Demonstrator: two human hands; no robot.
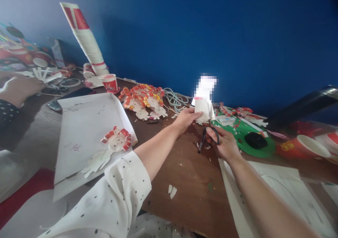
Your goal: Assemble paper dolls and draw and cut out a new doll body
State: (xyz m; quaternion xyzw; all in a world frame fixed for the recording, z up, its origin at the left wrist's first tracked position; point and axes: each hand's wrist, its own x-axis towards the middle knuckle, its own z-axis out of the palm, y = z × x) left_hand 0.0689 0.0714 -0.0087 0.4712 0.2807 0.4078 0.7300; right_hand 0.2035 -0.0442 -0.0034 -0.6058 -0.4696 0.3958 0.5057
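Note:
My left hand (187, 119) is closed on a piece of white paper (201, 108), its thumb lying across the lower front. A small pink mark shows near the paper's top edge. Black-handled scissors (217, 136) sit in my right hand (225, 143), fingers through the handle loops. Their blades rise along the right side of the paper, where a strip stands away from it. How far the blades are apart is hard to tell. Behind my left hand lies a pile of red and orange trimmed paper cutouts (145, 99).
A tray-like white box (84, 114) with a cutout figure (116, 141) stands left. Behind it leans a tall stack of paper cups (88, 41). Another person's hand (25, 88) is at far left. Right are a green sheet (239, 127) and large red cups (293, 148). Scraps (172, 191) lie in front.

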